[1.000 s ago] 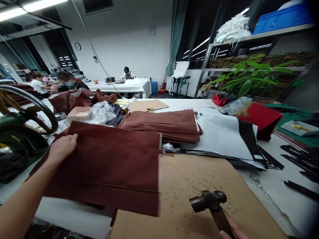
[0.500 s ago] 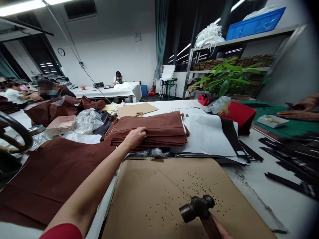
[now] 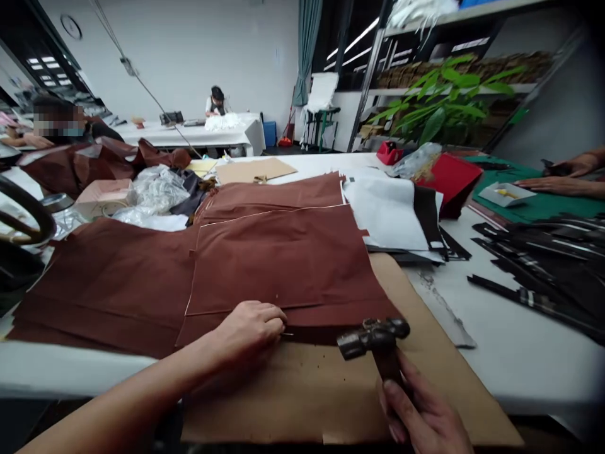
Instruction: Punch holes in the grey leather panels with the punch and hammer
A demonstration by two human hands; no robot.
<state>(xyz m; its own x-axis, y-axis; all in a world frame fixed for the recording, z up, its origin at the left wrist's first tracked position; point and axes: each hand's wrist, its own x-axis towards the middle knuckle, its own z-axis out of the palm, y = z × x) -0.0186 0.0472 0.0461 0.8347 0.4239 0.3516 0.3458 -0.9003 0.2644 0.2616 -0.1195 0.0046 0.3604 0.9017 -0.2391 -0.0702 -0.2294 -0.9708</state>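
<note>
My left hand is closed on the near edge of a brown fabric piece, with a thin metallic thing showing beside the fingertips. That piece spreads from the brown stack over the tan board. My right hand grips the wooden handle of a hammer, whose metal head is over the fabric's lower right corner. Another brown fabric pile lies to the left.
White and black sheets lie behind the board's right side. Black strips cover the right of the table, near a co-worker's hands. A dark curved machine part stands at far left.
My left hand has come nearer from the stack, and a brown piece now covers much of the punctured board. The hammer is slightly higher, with more of my right hand showing. The view has tilted down.
</note>
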